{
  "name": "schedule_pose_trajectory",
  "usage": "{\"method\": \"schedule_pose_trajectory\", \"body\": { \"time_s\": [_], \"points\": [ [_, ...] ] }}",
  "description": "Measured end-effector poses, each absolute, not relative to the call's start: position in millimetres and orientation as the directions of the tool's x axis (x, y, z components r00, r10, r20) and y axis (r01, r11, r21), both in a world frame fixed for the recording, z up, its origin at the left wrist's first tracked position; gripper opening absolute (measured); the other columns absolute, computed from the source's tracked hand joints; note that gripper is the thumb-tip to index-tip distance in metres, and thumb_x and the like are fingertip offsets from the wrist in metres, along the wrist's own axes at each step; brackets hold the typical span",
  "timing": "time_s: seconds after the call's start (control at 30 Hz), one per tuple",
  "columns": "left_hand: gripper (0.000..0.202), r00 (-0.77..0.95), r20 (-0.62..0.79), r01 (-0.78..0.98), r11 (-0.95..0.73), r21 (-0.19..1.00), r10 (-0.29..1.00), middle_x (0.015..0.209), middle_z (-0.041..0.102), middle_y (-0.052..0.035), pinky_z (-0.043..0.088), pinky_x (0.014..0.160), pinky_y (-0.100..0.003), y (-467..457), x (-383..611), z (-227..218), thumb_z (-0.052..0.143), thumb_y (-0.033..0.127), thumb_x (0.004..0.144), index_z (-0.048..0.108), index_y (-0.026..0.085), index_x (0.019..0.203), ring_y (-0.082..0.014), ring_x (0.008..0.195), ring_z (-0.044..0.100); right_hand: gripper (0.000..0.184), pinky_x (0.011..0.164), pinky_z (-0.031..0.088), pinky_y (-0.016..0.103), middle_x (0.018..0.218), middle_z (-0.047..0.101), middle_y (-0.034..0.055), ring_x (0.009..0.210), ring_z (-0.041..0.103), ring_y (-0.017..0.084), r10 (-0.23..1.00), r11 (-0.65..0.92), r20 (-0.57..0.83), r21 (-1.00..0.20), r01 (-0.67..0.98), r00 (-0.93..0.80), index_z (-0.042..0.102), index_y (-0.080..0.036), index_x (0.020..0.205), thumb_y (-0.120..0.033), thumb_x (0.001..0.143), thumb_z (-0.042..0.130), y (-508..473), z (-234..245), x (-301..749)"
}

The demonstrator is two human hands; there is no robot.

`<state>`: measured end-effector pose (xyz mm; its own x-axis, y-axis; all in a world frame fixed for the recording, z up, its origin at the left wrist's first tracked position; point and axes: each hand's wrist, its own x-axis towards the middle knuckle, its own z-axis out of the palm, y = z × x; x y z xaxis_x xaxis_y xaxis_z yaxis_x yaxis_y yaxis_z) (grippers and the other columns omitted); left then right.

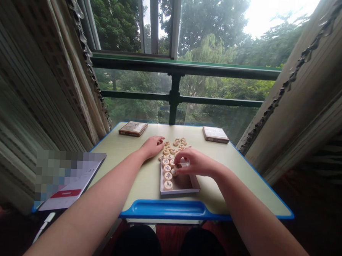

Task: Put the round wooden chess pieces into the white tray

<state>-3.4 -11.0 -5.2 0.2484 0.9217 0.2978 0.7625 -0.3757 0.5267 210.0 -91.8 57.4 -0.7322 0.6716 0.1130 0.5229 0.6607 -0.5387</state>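
Observation:
An open shallow box (195,182) lies in the middle of the table with a column of round wooden Chinese chess pieces (168,176) along its left side. Over the box, my right hand (198,162) pinches a Chinese chess piece (178,166) between thumb and fingers, beside pieces of a second column that it partly hides. My left hand (152,147) rests on the tabletop left of a loose cluster of Chinese chess pieces (173,151), fingers slightly bent and apart, holding nothing. That cluster spreads behind the box, and my right hand covers some of it.
Two flat closed boxes stand at the back, one on the left (133,128) and one on the right (215,134). The table's front edge has a blue trough (169,209). A partly blurred screen (70,180) is at the left, near a white cable (44,226).

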Motion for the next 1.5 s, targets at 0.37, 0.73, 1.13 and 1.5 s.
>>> {"method": "schedule_pose_trajectory", "body": {
  "time_s": [0.37, 0.73, 1.13, 1.5],
  "points": [
    [0.038, 0.266, 0.295, 0.772, -0.386, 0.505, 0.918, 0.101, 0.063, -0.0092, 0.046, 0.080, -0.027, -11.1, -4.2, -5.5, 0.049, 0.027, 0.076, 0.056, 0.013, 0.110, -0.0175, 0.088, 0.058, 0.022, 0.069, 0.040, 0.024, 0.083, 0.060, 0.0024, 0.078, 0.052, 0.014, 0.653, 0.686, 0.118, -0.512, 0.517, -0.748, 0.065, -0.018, 0.083, -0.032, 0.066, 0.068, -92.4, 54.5, 207.3],
    [0.034, 0.254, 0.267, 0.777, -0.361, 0.515, 0.929, 0.103, 0.062, -0.0097, 0.045, 0.082, -0.028, -12.4, -3.6, -2.7, 0.049, 0.029, 0.077, 0.059, 0.013, 0.105, -0.0188, 0.089, 0.057, 0.019, 0.069, 0.042, 0.026, 0.089, 0.066, 0.0087, 0.080, 0.058, 0.019, 0.969, 0.129, 0.241, -0.305, 0.944, -0.055, 0.068, -0.016, 0.083, -0.024, 0.069, 0.059, -39.9, 40.1, 258.8],
    [0.048, 0.227, 0.247, 0.747, -0.331, 0.577, 0.942, 0.102, 0.061, -0.0095, 0.046, 0.078, -0.028, -13.3, -4.8, -4.3, 0.048, 0.030, 0.076, 0.046, 0.011, 0.121, -0.0169, 0.084, 0.057, 0.029, 0.081, 0.040, 0.028, 0.101, 0.064, 0.0093, 0.092, 0.056, 0.021, 0.970, 0.201, 0.196, -0.293, 0.935, -0.147, 0.067, -0.018, 0.099, -0.025, 0.073, 0.055, -36.7, 23.7, 252.2],
    [0.038, 0.276, 0.279, 0.782, -0.384, 0.491, 0.920, 0.100, 0.063, -0.0100, 0.045, 0.082, -0.030, -18.5, -4.7, -0.5, 0.048, 0.033, 0.077, 0.061, 0.014, 0.106, -0.0196, 0.088, 0.058, 0.026, 0.089, 0.033, 0.031, 0.096, 0.062, 0.0066, 0.093, 0.051, 0.019, 0.929, 0.336, 0.274, -0.344, 0.877, -0.248, 0.070, -0.021, 0.092, -0.034, 0.080, 0.050, -31.7, 15.5, 247.9]
  ]
}}
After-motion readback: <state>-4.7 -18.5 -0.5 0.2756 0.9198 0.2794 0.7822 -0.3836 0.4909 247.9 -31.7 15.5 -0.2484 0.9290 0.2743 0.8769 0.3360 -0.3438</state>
